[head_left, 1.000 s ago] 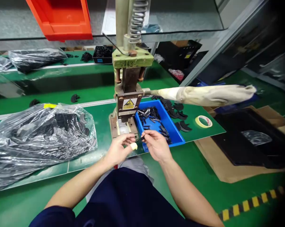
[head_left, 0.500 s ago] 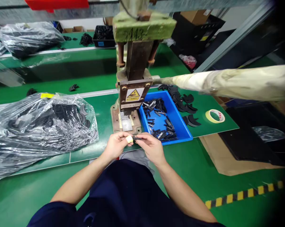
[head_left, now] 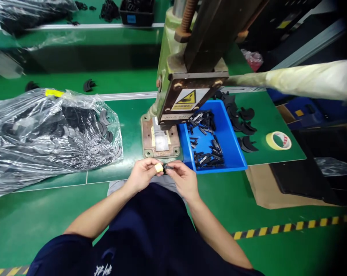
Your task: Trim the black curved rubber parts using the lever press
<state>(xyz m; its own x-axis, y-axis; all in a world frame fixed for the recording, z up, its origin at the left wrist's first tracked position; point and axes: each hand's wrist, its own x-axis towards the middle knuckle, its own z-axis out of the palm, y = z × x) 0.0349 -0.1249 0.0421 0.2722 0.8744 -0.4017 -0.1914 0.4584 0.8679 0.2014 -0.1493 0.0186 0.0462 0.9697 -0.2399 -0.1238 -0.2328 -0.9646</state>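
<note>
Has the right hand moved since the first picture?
Yes, leftward: the right hand has brought its fingertips from right of the press base to in front of it.

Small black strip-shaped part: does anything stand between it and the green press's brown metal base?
Nothing visible stands between the black part, held between the left hand and right hand, and the brown base; the dark metal head overhangs the base's rear.

A navy short-sleeved shirt (head_left: 150,230) bears white lettering (head_left: 103,270), and yellow wrapping (head_left: 159,168) circles the left thumb (head_left: 151,172)
</note>
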